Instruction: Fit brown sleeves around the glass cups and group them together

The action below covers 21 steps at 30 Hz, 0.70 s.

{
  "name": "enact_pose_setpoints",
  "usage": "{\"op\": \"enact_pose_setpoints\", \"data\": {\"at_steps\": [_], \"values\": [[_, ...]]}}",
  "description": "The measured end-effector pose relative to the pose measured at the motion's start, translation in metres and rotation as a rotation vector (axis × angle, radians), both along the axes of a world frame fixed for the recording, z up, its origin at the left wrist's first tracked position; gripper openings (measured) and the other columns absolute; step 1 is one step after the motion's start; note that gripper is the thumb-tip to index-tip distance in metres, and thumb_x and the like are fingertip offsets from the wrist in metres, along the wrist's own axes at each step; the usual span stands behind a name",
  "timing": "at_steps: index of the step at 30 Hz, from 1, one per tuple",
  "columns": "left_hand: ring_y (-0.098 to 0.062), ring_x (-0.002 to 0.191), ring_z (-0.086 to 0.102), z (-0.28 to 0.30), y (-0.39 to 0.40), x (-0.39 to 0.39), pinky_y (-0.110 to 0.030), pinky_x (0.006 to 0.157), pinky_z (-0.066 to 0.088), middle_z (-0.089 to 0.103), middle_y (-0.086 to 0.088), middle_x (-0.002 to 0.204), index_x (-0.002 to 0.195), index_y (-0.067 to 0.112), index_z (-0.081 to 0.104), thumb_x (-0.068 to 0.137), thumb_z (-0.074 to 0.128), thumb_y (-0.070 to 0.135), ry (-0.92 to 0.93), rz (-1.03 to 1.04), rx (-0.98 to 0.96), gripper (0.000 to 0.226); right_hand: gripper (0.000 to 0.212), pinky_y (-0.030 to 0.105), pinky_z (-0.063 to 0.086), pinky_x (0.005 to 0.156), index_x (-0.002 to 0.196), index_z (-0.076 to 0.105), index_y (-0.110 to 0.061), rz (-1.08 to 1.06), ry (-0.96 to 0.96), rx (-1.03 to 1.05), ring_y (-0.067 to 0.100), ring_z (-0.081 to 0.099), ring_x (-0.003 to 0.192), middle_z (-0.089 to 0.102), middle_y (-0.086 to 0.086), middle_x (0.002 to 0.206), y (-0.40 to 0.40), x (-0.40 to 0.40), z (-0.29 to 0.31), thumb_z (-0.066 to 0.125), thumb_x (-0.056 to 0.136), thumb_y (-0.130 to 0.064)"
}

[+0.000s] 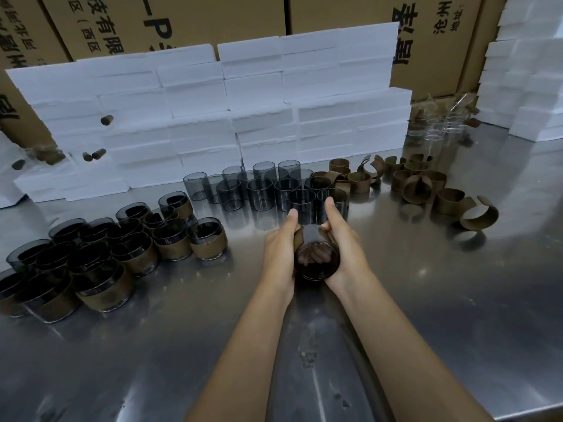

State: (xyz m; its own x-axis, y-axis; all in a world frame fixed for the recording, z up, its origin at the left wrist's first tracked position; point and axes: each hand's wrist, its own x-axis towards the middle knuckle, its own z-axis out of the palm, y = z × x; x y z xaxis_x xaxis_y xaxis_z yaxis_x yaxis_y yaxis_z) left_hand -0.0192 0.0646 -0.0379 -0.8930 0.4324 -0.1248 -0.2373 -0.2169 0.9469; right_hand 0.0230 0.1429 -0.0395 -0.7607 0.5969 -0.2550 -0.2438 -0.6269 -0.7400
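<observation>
A dark glass cup (316, 258) lies tilted with its mouth toward me, held above the steel table between both hands. My left hand (278, 251) grips its left side, where a brown sleeve (299, 239) wraps the glass. My right hand (341, 242) grips the right side, thumb pointing up. Bare smoky glass cups (265, 190) stand in rows just beyond my hands. Loose brown sleeves (417, 187) lie scattered at the right. Sleeved cups (100, 254) are grouped at the left.
White foam blocks (213, 117) are stacked in a wall behind the cups, with more at the far right (530, 80). Cardboard boxes (182, 22) stand behind them. Clear glasses (438, 129) sit at the back right. The steel table (426, 300) runs toward me.
</observation>
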Motion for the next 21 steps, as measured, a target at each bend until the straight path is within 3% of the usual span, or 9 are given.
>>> {"op": "enact_pose_setpoints", "data": {"at_steps": [3,6,8,10,12,14,16,19,21], "values": [[-0.014,0.065,0.075,0.001,-0.001,0.0,-0.02,0.055,0.054,0.076,-0.006,0.071,0.073,0.012,0.072,0.103,0.059,0.036,0.006,-0.006,0.003,0.04,0.044,0.06,0.048,0.107,0.068,0.049,-0.012,0.004,0.016,-0.011,0.037,0.057,0.097,0.054,0.024,0.102,0.0,0.001,0.0,0.074,0.092,-0.04],[-0.014,0.068,0.075,0.001,-0.002,0.0,-0.02,0.057,0.055,0.077,-0.007,0.074,0.064,0.017,0.076,0.103,0.059,0.038,0.032,-0.033,0.011,0.048,0.045,0.062,0.049,0.105,0.066,0.05,-0.013,0.003,0.004,0.006,0.039,0.061,0.097,0.058,0.028,0.102,0.0,0.002,0.0,0.074,0.092,-0.041],[-0.016,0.073,0.076,-0.001,-0.001,-0.001,-0.022,0.063,0.056,0.078,-0.008,0.079,0.067,0.019,0.078,0.102,0.06,0.042,0.08,-0.064,-0.049,0.046,0.044,0.06,0.052,0.103,0.066,0.051,-0.015,0.001,0.011,0.006,0.04,0.064,0.099,0.062,0.03,0.106,0.002,0.005,-0.001,0.074,0.091,-0.042],[-0.019,0.082,0.075,0.0,-0.002,-0.004,-0.024,0.072,0.057,0.079,-0.012,0.088,0.081,0.014,0.077,0.098,0.065,0.043,0.141,-0.105,-0.106,0.036,0.046,0.057,0.057,0.096,0.063,0.052,-0.016,-0.025,-0.012,0.028,0.039,0.068,0.093,0.066,0.026,0.097,0.006,0.006,-0.001,0.074,0.09,-0.046],[-0.018,0.083,0.07,0.001,-0.005,-0.007,-0.028,0.074,0.054,0.074,-0.007,0.086,0.092,0.006,0.071,0.09,0.073,0.049,0.22,-0.171,-0.188,0.043,0.047,0.046,0.061,0.081,0.059,0.055,-0.018,-0.103,-0.07,0.084,0.031,0.069,0.077,0.068,0.017,0.078,0.011,0.006,0.0,0.075,0.088,-0.049],[-0.011,0.067,0.067,0.002,-0.009,-0.006,-0.025,0.059,0.053,0.074,0.008,0.081,0.1,0.014,0.07,0.077,0.079,0.062,0.314,-0.252,-0.359,0.054,0.048,0.038,0.058,0.073,0.058,0.057,-0.018,-0.214,-0.136,0.192,0.025,0.065,0.068,0.066,0.011,0.068,0.016,0.006,-0.001,0.073,0.09,-0.05],[-0.013,0.058,0.063,0.003,-0.01,-0.002,-0.024,0.051,0.051,0.077,0.007,0.085,0.108,0.023,0.067,0.072,0.084,0.062,0.307,-0.316,-0.434,0.055,0.049,0.031,0.053,0.069,0.057,0.058,-0.018,-0.285,-0.177,0.302,0.019,0.061,0.065,0.063,0.006,0.064,0.02,0.006,-0.003,0.068,0.094,-0.05],[-0.018,0.07,0.068,0.003,-0.007,-0.003,-0.028,0.053,0.051,0.076,-0.008,0.092,0.116,0.017,0.065,0.073,0.09,0.04,0.148,-0.267,-0.274,0.054,0.043,0.022,0.055,0.064,0.068,0.067,-0.016,-0.279,-0.095,0.29,0.013,0.066,0.065,0.07,0.001,0.065,0.021,0.006,-0.003,0.061,0.1,-0.043],[-0.019,0.075,0.068,0.005,-0.006,-0.004,-0.027,0.052,0.051,0.071,-0.013,0.097,0.118,0.008,0.066,0.088,0.078,0.03,0.025,-0.239,-0.093,0.04,0.037,0.029,0.057,0.082,0.092,0.072,-0.011,-0.197,0.006,0.194,0.016,0.069,0.086,0.076,0.006,0.089,0.02,0.007,-0.001,0.054,0.104,-0.041]]}}
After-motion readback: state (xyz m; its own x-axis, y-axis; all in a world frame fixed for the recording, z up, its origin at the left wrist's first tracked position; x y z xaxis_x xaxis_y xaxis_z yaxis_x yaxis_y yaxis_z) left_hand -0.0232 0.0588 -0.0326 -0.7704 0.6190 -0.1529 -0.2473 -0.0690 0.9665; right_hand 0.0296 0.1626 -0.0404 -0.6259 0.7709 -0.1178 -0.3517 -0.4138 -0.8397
